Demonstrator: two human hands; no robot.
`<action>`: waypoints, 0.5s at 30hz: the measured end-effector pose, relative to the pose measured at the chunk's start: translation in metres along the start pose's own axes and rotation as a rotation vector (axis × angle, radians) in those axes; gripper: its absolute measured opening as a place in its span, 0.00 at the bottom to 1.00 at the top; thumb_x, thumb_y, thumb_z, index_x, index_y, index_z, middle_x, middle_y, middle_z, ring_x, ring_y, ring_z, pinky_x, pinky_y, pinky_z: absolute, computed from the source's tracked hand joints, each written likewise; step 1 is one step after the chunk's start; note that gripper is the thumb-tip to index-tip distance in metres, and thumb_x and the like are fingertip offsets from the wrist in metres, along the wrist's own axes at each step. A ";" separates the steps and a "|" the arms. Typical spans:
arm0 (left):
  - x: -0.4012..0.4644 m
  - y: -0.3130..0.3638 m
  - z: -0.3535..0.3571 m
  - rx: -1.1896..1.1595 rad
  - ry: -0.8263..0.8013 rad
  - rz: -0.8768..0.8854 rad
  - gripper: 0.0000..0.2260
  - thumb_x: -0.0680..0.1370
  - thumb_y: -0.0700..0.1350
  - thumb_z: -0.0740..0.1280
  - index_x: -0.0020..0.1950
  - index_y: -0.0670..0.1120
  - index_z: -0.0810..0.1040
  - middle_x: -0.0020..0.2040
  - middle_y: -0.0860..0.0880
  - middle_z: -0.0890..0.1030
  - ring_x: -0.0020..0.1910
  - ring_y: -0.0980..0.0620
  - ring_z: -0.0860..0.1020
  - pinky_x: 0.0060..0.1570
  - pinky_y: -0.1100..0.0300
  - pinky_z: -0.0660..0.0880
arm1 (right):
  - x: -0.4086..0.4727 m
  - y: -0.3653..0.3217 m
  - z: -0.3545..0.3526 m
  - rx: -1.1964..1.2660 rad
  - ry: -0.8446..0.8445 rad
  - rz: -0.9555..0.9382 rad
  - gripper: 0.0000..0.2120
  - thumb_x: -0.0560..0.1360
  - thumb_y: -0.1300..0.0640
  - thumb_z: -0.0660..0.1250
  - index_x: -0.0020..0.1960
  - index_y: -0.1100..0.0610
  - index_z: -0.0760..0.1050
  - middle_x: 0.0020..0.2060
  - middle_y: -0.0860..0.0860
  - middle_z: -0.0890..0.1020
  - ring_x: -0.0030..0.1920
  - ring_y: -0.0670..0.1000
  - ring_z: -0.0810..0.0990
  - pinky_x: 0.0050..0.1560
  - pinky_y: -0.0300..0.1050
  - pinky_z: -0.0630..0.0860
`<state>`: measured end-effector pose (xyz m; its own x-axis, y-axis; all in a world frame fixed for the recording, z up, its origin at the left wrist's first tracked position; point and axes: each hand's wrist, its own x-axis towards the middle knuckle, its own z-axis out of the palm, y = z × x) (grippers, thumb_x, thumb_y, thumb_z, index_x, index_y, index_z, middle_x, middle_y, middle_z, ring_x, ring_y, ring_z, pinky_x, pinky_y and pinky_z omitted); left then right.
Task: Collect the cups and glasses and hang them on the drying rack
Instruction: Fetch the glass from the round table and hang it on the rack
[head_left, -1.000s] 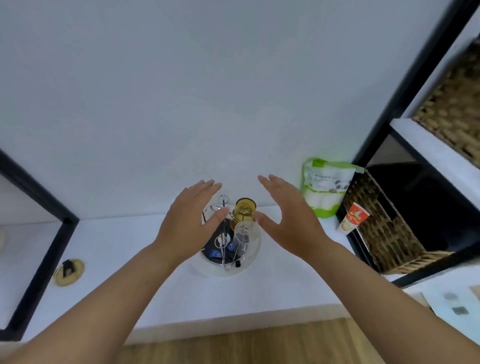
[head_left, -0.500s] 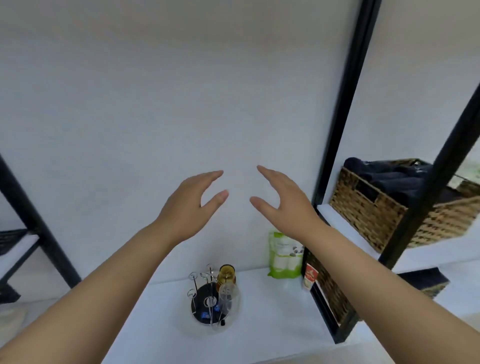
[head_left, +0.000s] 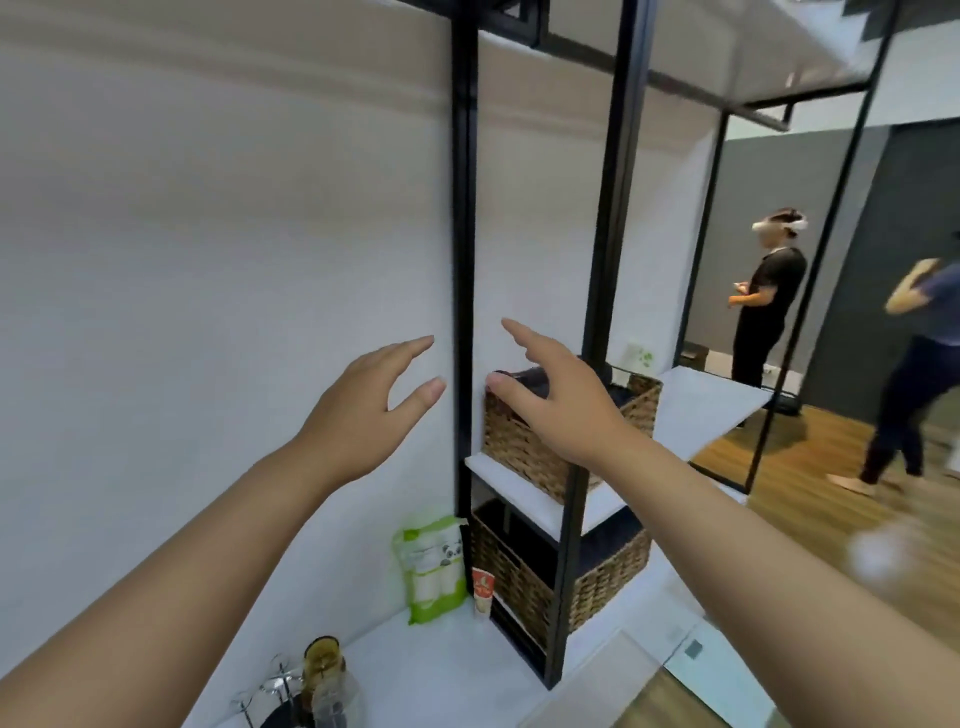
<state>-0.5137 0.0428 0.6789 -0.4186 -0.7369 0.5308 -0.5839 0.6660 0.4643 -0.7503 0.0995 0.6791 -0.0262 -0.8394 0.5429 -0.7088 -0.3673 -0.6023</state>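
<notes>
The wire drying rack stands on the white counter at the bottom edge of the head view, with an amber glass and a clear glass hanging on it. My left hand and my right hand are raised high in front of the white wall, well above the rack. Both hands hold nothing, and their fingers are spread apart.
A black metal shelf frame rises at the middle. Two wicker baskets sit on its shelves. A green-and-white packet and a small orange-and-white cup stand on the counter. Two people are at the right.
The view has swung up and to the right, so the rack has dropped to the bottom edge. My hands stay raised, spread and empty. The shelf and two people have come into view.
</notes>
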 end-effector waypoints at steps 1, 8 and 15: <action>0.005 0.010 0.009 -0.031 -0.022 0.032 0.28 0.81 0.65 0.59 0.80 0.59 0.65 0.78 0.58 0.68 0.77 0.56 0.64 0.74 0.55 0.62 | -0.008 0.003 -0.012 -0.012 0.031 0.026 0.32 0.81 0.39 0.66 0.82 0.40 0.60 0.76 0.43 0.71 0.75 0.43 0.67 0.73 0.45 0.66; 0.036 0.094 0.103 -0.236 -0.184 0.250 0.28 0.81 0.65 0.60 0.79 0.59 0.66 0.76 0.58 0.71 0.75 0.58 0.67 0.72 0.54 0.66 | -0.081 0.045 -0.108 -0.155 0.222 0.224 0.31 0.81 0.38 0.65 0.81 0.39 0.61 0.75 0.39 0.70 0.70 0.39 0.67 0.68 0.43 0.67; 0.060 0.220 0.198 -0.379 -0.303 0.415 0.28 0.80 0.66 0.59 0.80 0.61 0.65 0.78 0.59 0.69 0.76 0.58 0.65 0.76 0.49 0.65 | -0.161 0.087 -0.230 -0.282 0.418 0.369 0.32 0.81 0.38 0.65 0.82 0.40 0.61 0.78 0.41 0.69 0.76 0.44 0.67 0.72 0.46 0.66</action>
<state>-0.8053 0.1225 0.6721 -0.7675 -0.3720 0.5221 -0.0673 0.8567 0.5114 -0.9701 0.2947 0.6741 -0.5379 -0.6419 0.5464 -0.7579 0.0844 -0.6469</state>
